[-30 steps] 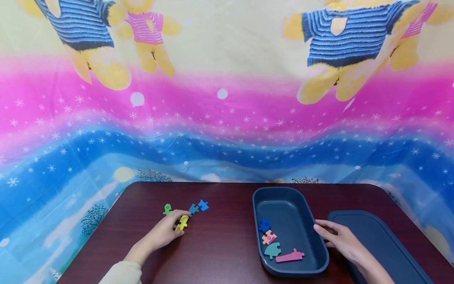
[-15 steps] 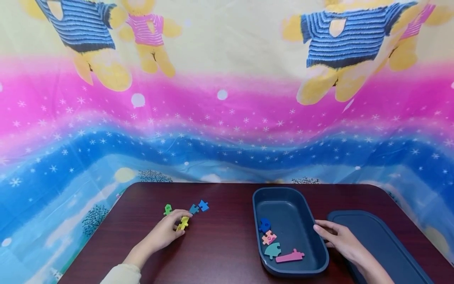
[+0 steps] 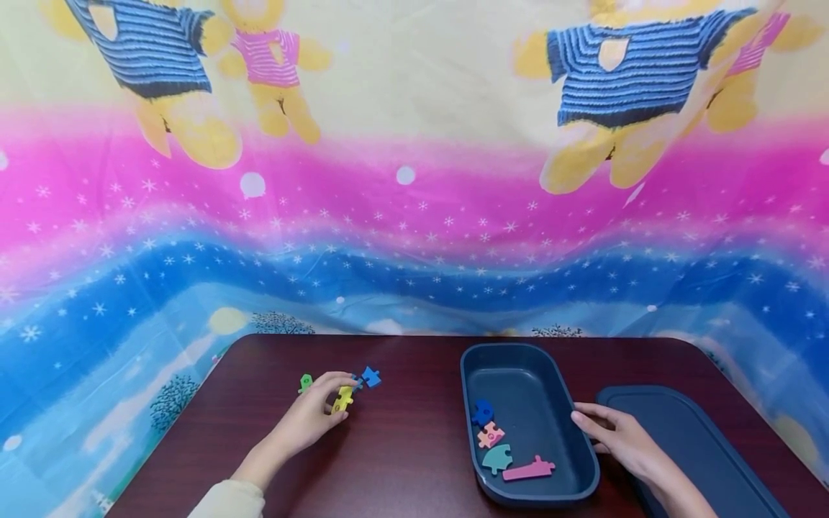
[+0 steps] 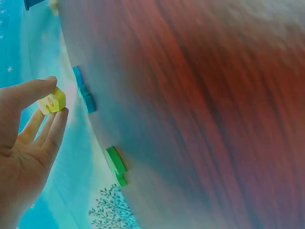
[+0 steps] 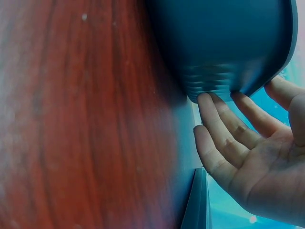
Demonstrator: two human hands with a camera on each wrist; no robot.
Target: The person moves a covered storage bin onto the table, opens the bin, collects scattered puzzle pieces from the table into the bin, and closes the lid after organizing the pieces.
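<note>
The left hand (image 3: 311,410) pinches a yellow puzzle piece (image 3: 342,400) between thumb and fingertips, and the left wrist view shows that piece held above the tabletop (image 3: 401,453), not touching it. With 12 o'clock pointing straight away from the person, a blue puzzle piece (image 3: 371,376) lies near the yellow one at about 2 o'clock. Between them a teal puzzle piece (image 3: 358,384) is mostly hidden by the fingers, so whether it touches the blue one cannot be told. A green puzzle piece (image 3: 306,383) lies at 10 o'clock from the yellow one, just beyond the back of the hand. A pale sleeve (image 3: 229,500) covers the arm at 7 o'clock from that hand.

Well apart at 3 o'clock stands a dark blue-gray box (image 3: 540,424). The right hand (image 3: 618,435) touches its 3 o'clock side, thumb at the rim and relaxed fingers resting against the outer wall. Inside the box lie a dark blue piece (image 3: 482,412) at 9 o'clock, an orange-pink piece (image 3: 491,434) just below 9, a sea-green piece (image 3: 497,458) between 7 and 8, and a long pink piece (image 3: 529,469) at 6. A matching lid (image 3: 680,424) lies flat at 3 o'clock from the box, partly behind the right hand and arm.
</note>
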